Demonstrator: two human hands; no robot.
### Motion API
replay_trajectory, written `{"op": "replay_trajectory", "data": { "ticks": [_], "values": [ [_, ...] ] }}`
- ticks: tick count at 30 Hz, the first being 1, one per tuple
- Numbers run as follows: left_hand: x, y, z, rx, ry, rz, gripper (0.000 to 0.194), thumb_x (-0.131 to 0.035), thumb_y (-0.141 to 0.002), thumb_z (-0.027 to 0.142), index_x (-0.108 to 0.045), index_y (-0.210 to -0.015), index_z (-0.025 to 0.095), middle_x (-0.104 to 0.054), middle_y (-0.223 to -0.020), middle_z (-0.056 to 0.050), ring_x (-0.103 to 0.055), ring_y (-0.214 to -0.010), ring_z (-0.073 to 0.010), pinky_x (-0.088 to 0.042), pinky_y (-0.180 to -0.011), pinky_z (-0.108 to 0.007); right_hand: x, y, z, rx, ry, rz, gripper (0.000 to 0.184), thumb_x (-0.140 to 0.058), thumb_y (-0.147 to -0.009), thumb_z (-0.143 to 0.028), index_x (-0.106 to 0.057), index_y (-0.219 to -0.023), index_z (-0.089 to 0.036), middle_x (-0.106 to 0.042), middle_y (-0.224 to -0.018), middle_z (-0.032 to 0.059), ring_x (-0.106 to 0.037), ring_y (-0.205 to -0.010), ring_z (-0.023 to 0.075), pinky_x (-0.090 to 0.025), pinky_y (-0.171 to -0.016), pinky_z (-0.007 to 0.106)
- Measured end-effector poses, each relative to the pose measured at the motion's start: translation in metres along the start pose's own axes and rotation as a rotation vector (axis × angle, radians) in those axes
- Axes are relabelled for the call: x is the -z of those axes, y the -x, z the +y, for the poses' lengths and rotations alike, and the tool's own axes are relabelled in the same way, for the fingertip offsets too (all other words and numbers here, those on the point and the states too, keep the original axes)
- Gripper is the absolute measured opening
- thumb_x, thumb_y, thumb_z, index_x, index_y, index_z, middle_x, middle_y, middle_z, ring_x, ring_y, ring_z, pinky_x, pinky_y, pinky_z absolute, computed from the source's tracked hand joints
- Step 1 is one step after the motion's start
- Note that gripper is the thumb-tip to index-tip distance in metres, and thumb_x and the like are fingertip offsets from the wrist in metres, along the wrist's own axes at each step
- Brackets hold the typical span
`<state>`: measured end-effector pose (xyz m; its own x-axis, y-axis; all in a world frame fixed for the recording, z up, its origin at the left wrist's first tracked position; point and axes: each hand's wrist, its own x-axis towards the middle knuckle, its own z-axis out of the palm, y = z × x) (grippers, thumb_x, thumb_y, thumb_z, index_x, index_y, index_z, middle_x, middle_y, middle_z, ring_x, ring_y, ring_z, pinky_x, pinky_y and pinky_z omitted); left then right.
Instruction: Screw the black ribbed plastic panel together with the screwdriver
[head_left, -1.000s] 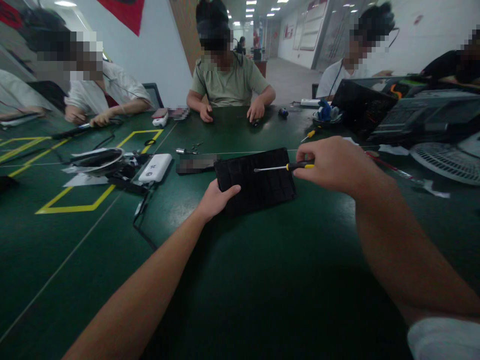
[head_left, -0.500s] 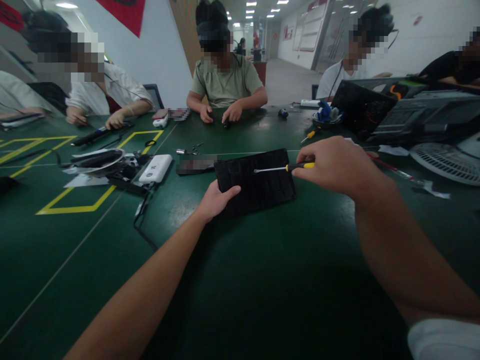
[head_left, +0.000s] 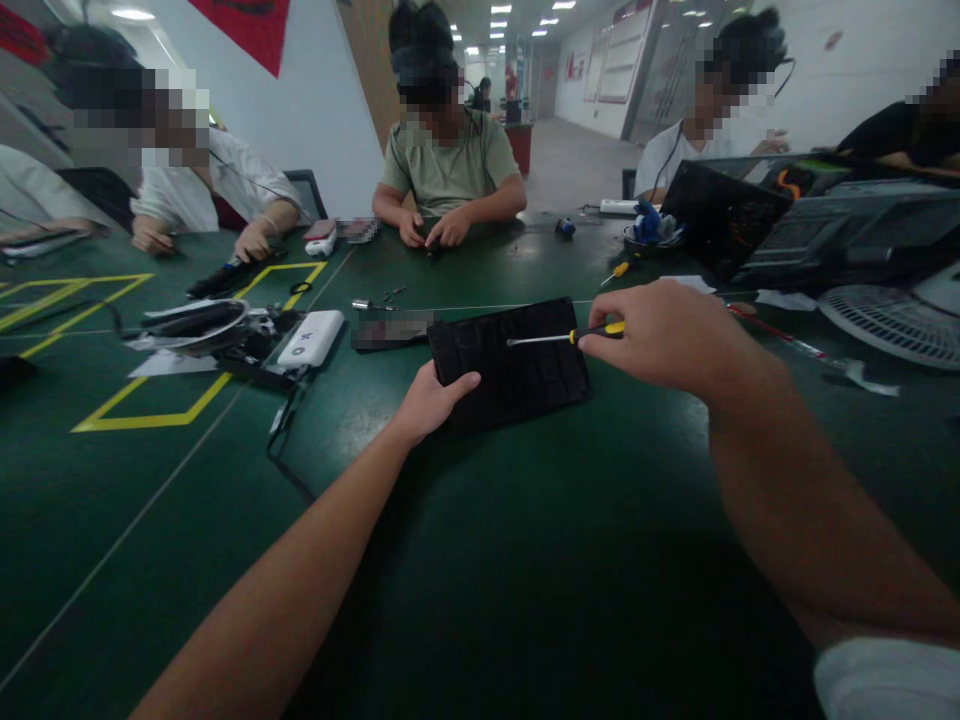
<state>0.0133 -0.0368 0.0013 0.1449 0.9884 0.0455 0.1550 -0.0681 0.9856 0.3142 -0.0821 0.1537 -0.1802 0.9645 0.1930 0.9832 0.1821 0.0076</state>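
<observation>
A flat black rectangular panel (head_left: 517, 385), its face divided by ridges, is tilted above the green table (head_left: 480, 560). My left hand (head_left: 435, 400) grips its left edge, thumb on the face and the other fingers hidden behind. In my right hand (head_left: 660, 335) is a screwdriver (head_left: 544, 341) with a yellow and black handle and a bright metal shaft. The shaft points left across the panel, and its tip is over the panel's middle; whether it touches I cannot tell. Just behind the panel's left end lies a dark flat piece (head_left: 394, 332), partly blurred out.
To the left are a white box (head_left: 311, 338) with a cable and a pile of parts (head_left: 202, 330). A second screwdriver (head_left: 619, 270) lies beyond my right hand. At right stand a fan grille (head_left: 892, 320) and dark casings (head_left: 847, 225). Co-workers sit across the table.
My right hand and the screwdriver have barely shifted; the panel stays in place. Across the table, a co-worker's hands moved slightly left, and another co-worker's hand at left moved along a dark tool.
</observation>
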Motion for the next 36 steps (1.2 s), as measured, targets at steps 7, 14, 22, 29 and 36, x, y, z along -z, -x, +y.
{"op": "replay_trajectory", "data": {
  "ticks": [7, 14, 22, 29, 36],
  "values": [
    [0.000, 0.000, 0.001, -0.010, -0.031, -0.003, 0.048, -0.089, -0.085, 0.042, -0.076, -0.124, 0.018, -0.085, -0.132, -0.015, -0.079, -0.128, -0.0381, -0.060, -0.116, -0.062, -0.002, -0.002, 0.003, 0.021, -0.013, -0.007, 0.025, -0.071, -0.087, -0.040, -0.082, -0.105, -0.026, -0.080, -0.096, 0.0105, -0.068, -0.084, 0.0293, -0.036, -0.067, 0.038],
    [0.000, 0.001, 0.002, 0.009, -0.056, 0.000, 0.047, -0.088, -0.087, 0.042, -0.075, -0.126, 0.018, -0.084, -0.133, -0.015, -0.079, -0.127, -0.0370, -0.062, -0.114, -0.060, -0.002, -0.004, 0.006, 0.037, -0.025, 0.003, 0.021, -0.070, -0.087, -0.037, -0.081, -0.100, -0.026, -0.079, -0.094, 0.0105, -0.067, -0.085, 0.0294, -0.036, -0.068, 0.039],
    [0.000, 0.002, 0.003, 0.013, -0.021, 0.001, 0.053, -0.090, -0.086, 0.046, -0.074, -0.128, 0.018, -0.084, -0.133, -0.015, -0.079, -0.127, -0.0377, -0.062, -0.113, -0.061, 0.008, 0.002, 0.007, 0.007, -0.035, 0.026, 0.017, -0.073, -0.085, -0.038, -0.083, -0.097, -0.029, -0.081, -0.097, 0.0082, -0.070, -0.089, 0.0318, -0.043, -0.071, 0.040],
    [0.000, 0.002, 0.003, 0.025, -0.020, 0.008, 0.058, -0.093, -0.082, 0.050, -0.075, -0.127, 0.018, -0.084, -0.133, -0.016, -0.078, -0.128, -0.0392, -0.061, -0.114, -0.061, 0.006, -0.001, 0.007, 0.037, -0.019, 0.089, 0.017, -0.073, -0.086, -0.031, -0.081, -0.100, -0.029, -0.081, -0.107, 0.0093, -0.071, -0.094, 0.0333, -0.041, -0.070, 0.041],
    [0.000, 0.003, 0.003, 0.009, -0.007, -0.005, 0.058, -0.093, -0.082, 0.050, -0.076, -0.128, 0.018, -0.084, -0.135, -0.016, -0.078, -0.129, -0.0394, -0.060, -0.116, -0.063, 0.004, 0.000, 0.005, 0.034, -0.042, 0.129, 0.017, -0.074, -0.088, -0.033, -0.082, -0.103, -0.029, -0.080, -0.110, 0.0094, -0.069, -0.097, 0.0328, -0.042, -0.074, 0.041]
  ]
}}
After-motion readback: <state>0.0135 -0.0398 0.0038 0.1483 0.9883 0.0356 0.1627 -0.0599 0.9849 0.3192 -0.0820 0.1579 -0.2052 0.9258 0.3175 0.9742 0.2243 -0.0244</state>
